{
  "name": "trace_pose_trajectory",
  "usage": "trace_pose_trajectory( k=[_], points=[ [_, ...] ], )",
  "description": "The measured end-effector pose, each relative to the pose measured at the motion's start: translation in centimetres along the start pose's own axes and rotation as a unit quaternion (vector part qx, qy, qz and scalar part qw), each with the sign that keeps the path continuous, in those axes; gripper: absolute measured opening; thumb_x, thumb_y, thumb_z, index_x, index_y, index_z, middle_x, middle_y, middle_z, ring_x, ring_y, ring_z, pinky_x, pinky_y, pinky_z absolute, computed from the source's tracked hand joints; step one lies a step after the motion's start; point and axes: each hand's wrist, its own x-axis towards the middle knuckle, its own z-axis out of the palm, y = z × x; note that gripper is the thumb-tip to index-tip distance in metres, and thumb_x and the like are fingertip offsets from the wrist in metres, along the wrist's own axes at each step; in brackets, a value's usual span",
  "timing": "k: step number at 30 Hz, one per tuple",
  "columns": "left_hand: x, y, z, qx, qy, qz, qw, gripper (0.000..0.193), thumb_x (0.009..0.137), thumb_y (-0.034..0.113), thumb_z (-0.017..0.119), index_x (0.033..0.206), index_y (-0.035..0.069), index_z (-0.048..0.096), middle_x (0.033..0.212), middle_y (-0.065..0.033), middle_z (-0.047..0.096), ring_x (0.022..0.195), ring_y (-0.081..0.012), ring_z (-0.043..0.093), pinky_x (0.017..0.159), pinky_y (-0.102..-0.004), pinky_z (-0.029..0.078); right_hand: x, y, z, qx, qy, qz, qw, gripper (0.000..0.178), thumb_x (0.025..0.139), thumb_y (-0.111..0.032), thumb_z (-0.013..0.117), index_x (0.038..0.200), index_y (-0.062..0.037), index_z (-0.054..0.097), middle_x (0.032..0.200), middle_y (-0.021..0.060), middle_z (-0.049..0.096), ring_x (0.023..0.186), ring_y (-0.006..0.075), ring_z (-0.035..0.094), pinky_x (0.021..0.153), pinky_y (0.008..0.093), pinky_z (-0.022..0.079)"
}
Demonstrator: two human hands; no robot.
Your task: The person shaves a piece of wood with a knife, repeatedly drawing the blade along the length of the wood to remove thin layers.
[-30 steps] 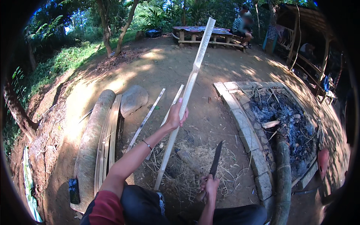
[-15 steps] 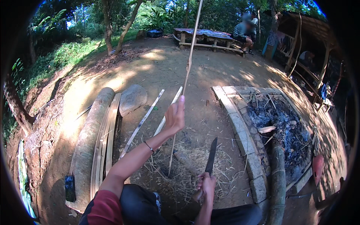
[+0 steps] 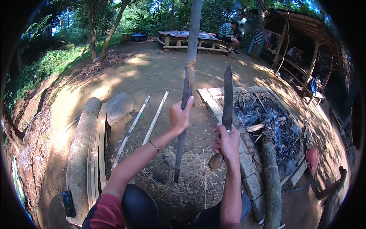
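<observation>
My left hand (image 3: 179,117) is closed around a long, upright bamboo strip (image 3: 188,82). The strip's broad, dark greyish side shows, with a brown node above my hand; its lower end hangs over pale shavings (image 3: 196,168) on the ground. To the right, my right hand (image 3: 227,142) grips a machete (image 3: 228,99) by its rounded wooden handle. The dark blade points up, beside the strip and apart from it. Two pale strips, one farther left (image 3: 131,129) and one nearer my left hand (image 3: 155,118), lie on the soil beyond my left forearm.
At left lie a thick log (image 3: 82,152), several split slats (image 3: 101,145) and a rock (image 3: 120,108). A block-edged fire pit (image 3: 282,133) with ash and a bamboo pole (image 3: 272,179) is at right. People sit by a low platform (image 3: 179,34) at the back.
My right hand has risen with the machete from low near my lap to beside the strip. The strip has turned from its narrow edge to its broad side.
</observation>
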Motion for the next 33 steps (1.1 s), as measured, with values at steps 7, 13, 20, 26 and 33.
trace_pose_trajectory(
  k=[7, 13, 20, 26, 33],
  points=[
    [0.2, -1.3, 3.0, -0.038, 0.044, 0.065, 0.996, 0.056, 0.095, 0.044, 0.062, 0.059, 0.001, 0.057, 0.047, -0.0088, 0.045, 0.045, -0.0147, 0.046, 0.047, -0.037, 0.036, 1.5, -1.8, -0.3, 0.021, -0.015, -0.012, 1.0, 0.029, 0.095, -0.023, 0.062, 0.079, 0.0011, 0.057, 0.05, 0.001, 0.042, 0.035, 0.0089, 0.04, 0.034, 0.0271, 0.031],
    [0.6, -2.1, 4.4, 0.014, 0.017, 0.14, 0.99, 0.054, 0.094, 0.041, 0.064, 0.057, 0.002, 0.056, 0.045, -0.0094, 0.046, 0.041, -0.0193, 0.049, 0.045, -0.037, 0.036, 2.4, 1.1, -1.7, 0.04, -0.032, 0.032, 0.998, 0.029, 0.095, -0.023, 0.063, 0.08, 0.0012, 0.057, 0.051, 0.001, 0.043, 0.036, 0.0095, 0.042, 0.033, 0.0274, 0.032],
    [0.7, -1.7, 3.6, 0.094, -0.151, 0.074, 0.981, 0.065, 0.092, 0.058, 0.058, 0.056, 0.004, 0.057, 0.045, -0.0059, 0.048, 0.043, -0.0182, 0.049, 0.046, -0.0386, 0.035, 2.6, 2.0, -3.1, 0.054, -0.014, 0.043, 0.998, 0.03, 0.094, -0.024, 0.064, 0.079, 0.0014, 0.058, 0.052, 0.0015, 0.044, 0.036, 0.0099, 0.042, 0.032, 0.0274, 0.032],
    [3.3, 1.0, 1.4, 0.155, -0.248, 0.045, 0.955, 0.063, 0.091, 0.06, 0.059, 0.061, 0.004, 0.065, 0.049, -0.0017, 0.054, 0.047, -0.0127, 0.05, 0.048, -0.0336, 0.035, 2.4, 2.1, -4.2, 0.066, -0.016, 0.06, 0.996, 0.031, 0.093, -0.025, 0.064, 0.079, 0.002, 0.059, 0.051, 0.0004, 0.042, 0.036, 0.009, 0.04, 0.032, 0.0271, 0.031],
    [9.3, 7.1, 2.0, -0.137, -0.299, 0.079, 0.941, 0.034, 0.097, 0.03, 0.065, 0.078, 0.002, 0.063, 0.066, -0.0043, 0.064, 0.065, -0.0165, 0.07, 0.057, -0.0271, 0.053, 3.0, 2.7, -4.2, 0.059, -0.025, 0.086, 0.994, 0.032, 0.094, -0.026, 0.064, 0.079, 0.0022, 0.058, 0.051, 0.0002, 0.042, 0.036, 0.0086, 0.039, 0.033, 0.0271, 0.03]
  ],
)
